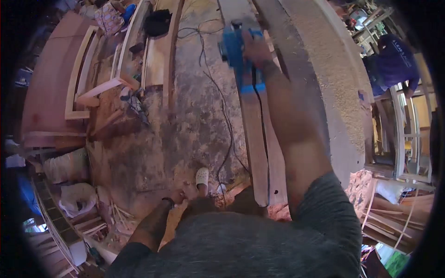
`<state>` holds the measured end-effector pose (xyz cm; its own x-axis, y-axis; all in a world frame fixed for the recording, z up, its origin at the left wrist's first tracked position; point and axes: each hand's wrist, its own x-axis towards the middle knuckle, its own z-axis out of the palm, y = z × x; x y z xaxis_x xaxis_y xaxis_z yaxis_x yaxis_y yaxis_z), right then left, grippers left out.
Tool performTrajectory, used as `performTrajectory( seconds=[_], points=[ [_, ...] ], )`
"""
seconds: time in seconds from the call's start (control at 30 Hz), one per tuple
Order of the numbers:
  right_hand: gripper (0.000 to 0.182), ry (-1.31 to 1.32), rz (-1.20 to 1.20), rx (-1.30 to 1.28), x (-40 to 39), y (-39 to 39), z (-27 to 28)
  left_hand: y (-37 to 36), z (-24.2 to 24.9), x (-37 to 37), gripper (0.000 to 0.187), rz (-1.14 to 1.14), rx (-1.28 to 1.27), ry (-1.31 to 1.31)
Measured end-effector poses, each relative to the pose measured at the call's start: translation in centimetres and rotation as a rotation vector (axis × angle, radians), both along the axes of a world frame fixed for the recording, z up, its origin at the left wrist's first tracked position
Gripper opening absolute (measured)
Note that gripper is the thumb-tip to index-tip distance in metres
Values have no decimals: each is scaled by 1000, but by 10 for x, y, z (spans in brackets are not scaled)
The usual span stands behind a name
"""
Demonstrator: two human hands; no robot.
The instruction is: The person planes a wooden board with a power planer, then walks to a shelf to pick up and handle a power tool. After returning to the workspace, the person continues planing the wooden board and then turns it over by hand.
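Observation:
A blue power planer (235, 51) rests on a long wooden plank (257, 134) that runs away from me. My right hand (256, 47) is wrapped round the planer's handle, with the arm stretched far forward. A black cord (263, 125) trails from the tool back along the plank. Low in the view, my left hand (178, 196) hangs near my body, above the floor and away from the plank. Its fingers are small and blurred, so whether they are closed is unclear.
Wood shavings (340, 88) cover the surface right of the plank. Wooden frames (79, 74) and a black item (158, 23) lie at the left. A cable (222, 102) crosses the stained floor. A person in a dark shirt (394, 60) is at the right, another person at the upper left.

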<state>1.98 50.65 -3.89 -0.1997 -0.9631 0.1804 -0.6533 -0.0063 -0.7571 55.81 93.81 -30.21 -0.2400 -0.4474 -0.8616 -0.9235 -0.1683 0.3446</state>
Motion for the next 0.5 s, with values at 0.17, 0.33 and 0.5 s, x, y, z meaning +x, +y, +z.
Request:
performTrajectory(
  seconds=[0.17, 0.33, 0.5],
  points=[
    [56, -318, 133, -23, -10, -42, -10, 25, -1, 2, 25, -90, -151, 81],
    [34, 653, 151, -291, -16, 147, -23, -20, -95, -21, 33, -422, -299, 448],
    [46, -324, -90, 420, 12, 430, 36, -145, 4, -192, 52, 647, 554, 881]
  ],
)
